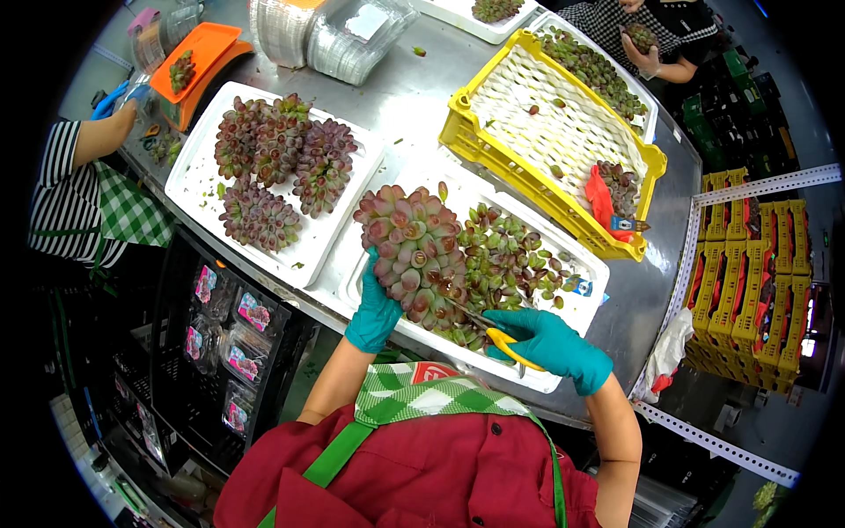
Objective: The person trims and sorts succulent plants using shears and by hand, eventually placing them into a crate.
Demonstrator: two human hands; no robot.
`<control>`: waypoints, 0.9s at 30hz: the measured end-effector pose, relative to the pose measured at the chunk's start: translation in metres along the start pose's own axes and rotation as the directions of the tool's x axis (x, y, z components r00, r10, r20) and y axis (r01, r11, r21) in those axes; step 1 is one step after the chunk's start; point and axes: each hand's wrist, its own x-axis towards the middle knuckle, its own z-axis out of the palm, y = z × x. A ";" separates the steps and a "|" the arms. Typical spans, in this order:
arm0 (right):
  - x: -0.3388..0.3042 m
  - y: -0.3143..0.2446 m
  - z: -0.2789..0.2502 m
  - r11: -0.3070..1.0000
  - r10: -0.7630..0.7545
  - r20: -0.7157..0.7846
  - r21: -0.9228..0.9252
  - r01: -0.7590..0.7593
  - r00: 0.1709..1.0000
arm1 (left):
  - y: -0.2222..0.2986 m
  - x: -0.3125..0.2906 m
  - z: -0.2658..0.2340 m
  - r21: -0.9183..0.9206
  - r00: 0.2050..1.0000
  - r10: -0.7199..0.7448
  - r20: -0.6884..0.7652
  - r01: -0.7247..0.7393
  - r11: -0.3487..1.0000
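Steel table (400,99), ringed by black; on it we list the following. Our left hand (377,308), teal-gloved: gripping the lower left of a large reddish-green grape bunch (412,251), most of its fingers hidden behind the fruit. Our right hand (554,350), teal-gloved: fingers closed round yellow-handled snips (513,349), the blades reaching the bunch's lower right edge; whether they are parted we cannot tell. Location of the bunch: raised over the left end of the near tray (576,333), white, where smaller green and red grapes (515,255) lie to its right. Left tray (208,189), white: several dark red bunches (260,216). Beyond the near tray, a yellow crate (493,151), lined with white netting (528,88), with a red wrap (599,198) beside grapes in its near right corner. At the far edge, clear boxes (356,40), stacked; left of these, an orange pan (198,63) bearing a small cluster. Below left, a black rack (187,387) of packed boxes. Right, yellow crates (744,290), stacked. Also present: a co-worker in a striped sleeve (63,145), left, and another, upper right, whose hand (649,63) supports a bunch.
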 end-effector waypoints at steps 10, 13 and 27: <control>-0.003 0.001 0.032 0.814 -0.359 -0.343 -0.569 0.112 0.868 | -0.015 0.010 -0.033 -0.072 0.981 -0.013 0.192 0.027 0.997; -0.005 0.003 0.039 0.740 -0.434 -0.375 -0.667 0.087 0.819 | -0.029 0.028 -0.084 -0.185 0.962 -0.014 0.272 0.067 0.980; -0.002 0.035 0.050 0.809 -0.466 -0.456 -0.567 0.156 0.758 | -0.018 0.009 -0.029 0.083 0.999 -0.002 0.050 -0.002 0.997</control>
